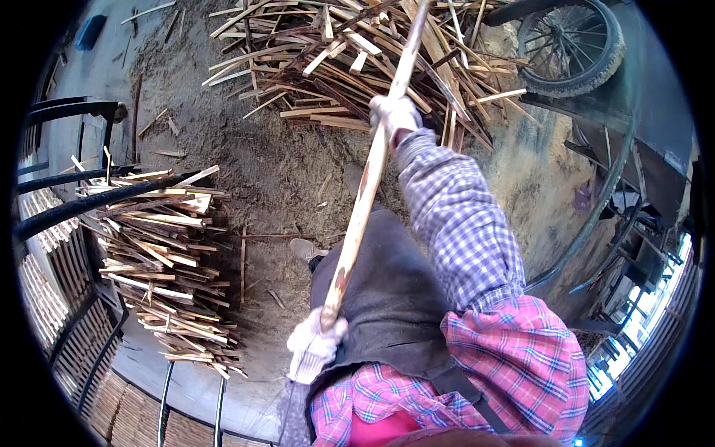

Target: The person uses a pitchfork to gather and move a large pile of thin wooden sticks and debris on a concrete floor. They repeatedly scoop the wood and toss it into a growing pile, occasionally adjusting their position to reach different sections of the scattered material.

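A long, pale wooden pole [363,201] with dark bark patches slants across the view, its far end running out past the top edge. My left hand [314,347], in a whitish knit glove, is closed around its near end beside my lap. Further up, my right hand [395,114], also gloved, grips the pole with the arm stretched forward. Beyond my right hand lies a heap of split wood strips [328,67], which the pole passes over. Whether the pole's far end touches anything cannot be seen.
To the left, a neat stack of wood strips [164,268] sits by black metal bars [97,201]. A spoked wheel [570,48] stands at the far right, beside a dark metal panel [655,119]. A hose [596,216] curves down the right side. Sawdust and scraps cover the ground [275,171].
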A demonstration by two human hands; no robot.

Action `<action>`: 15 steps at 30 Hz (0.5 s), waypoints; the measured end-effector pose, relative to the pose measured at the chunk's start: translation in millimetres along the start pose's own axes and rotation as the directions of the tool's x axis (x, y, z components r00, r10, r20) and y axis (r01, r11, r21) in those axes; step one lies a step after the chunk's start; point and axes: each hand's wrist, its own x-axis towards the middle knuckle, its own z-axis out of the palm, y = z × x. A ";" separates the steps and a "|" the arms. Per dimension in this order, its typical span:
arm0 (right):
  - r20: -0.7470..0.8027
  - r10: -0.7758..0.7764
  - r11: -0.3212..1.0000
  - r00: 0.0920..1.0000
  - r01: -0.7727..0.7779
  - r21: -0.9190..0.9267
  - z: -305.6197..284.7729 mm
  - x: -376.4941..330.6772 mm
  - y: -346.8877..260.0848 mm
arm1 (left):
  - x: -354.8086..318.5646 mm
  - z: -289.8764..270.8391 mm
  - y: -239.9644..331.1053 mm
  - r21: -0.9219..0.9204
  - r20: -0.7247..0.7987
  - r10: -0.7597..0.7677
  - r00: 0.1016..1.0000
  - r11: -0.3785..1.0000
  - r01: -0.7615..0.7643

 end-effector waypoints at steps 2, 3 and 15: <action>0.059 -0.089 0.993 0.994 0.083 0.088 14.2 -30.1 36.2 | -29.4 1.4 -13.7 0.053 -0.126 -0.030 0.992 0.998 0.037; 0.052 -0.060 0.997 0.997 0.057 0.057 17.0 -32.1 48.8 | -34.2 4.1 -23.3 0.232 -0.149 -0.069 0.986 0.967 0.102; 0.058 -0.195 0.923 0.979 0.163 0.349 68.3 -151.3 214.5 | -64.0 26.4 -266.7 0.247 -0.272 0.329 0.905 0.932 -0.265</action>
